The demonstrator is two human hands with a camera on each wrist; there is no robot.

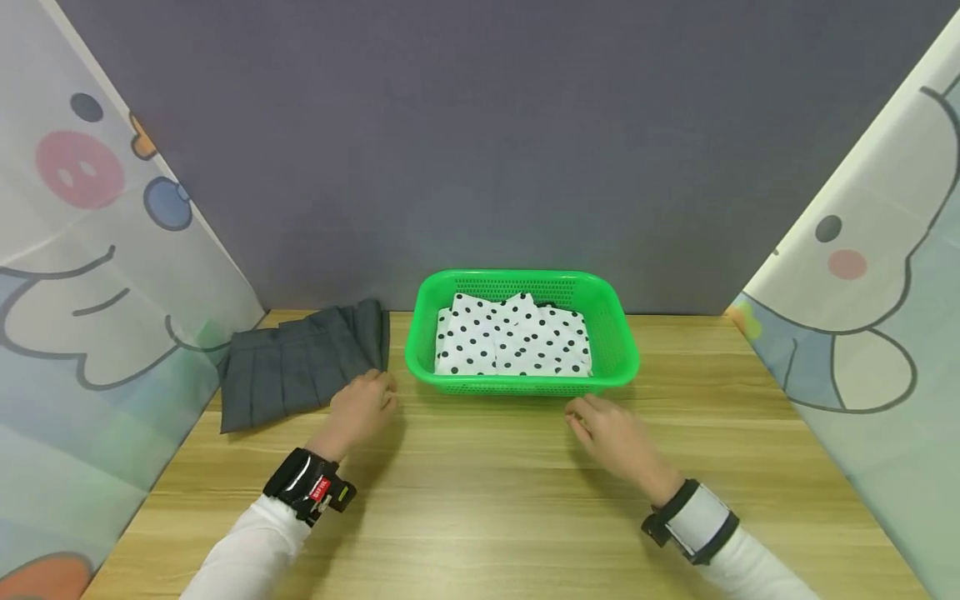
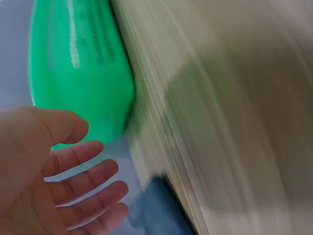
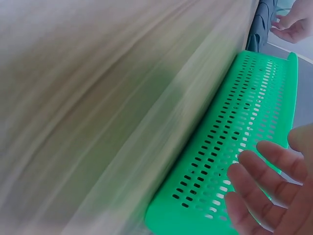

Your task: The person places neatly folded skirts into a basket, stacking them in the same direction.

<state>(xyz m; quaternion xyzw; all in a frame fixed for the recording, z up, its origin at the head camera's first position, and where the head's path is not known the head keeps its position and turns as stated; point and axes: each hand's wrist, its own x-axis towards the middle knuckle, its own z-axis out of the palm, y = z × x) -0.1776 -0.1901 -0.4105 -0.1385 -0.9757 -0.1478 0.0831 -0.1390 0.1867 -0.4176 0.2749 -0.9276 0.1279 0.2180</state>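
A green plastic basket (image 1: 615,350) with perforated sides stands at the back middle of the wooden table. Inside it lies folded white cloth with black dots (image 1: 517,337). My left hand (image 1: 363,408) hovers off the basket's front left, close to a dark grey pleated garment (image 1: 281,371); its fingers are loosely bent and hold nothing. Just in front of the basket's right end is my right hand (image 1: 615,437), fingers relaxed and nothing in them. In the right wrist view, its fingers (image 3: 259,186) appear before the basket's perforated side (image 3: 220,132).
A grey wall (image 1: 510,150) rises directly behind the basket. Cartoon-printed panels (image 1: 97,250) flank the wooden table (image 1: 487,492) on both sides. Both wrists wear strapped-on cameras over white sleeves.
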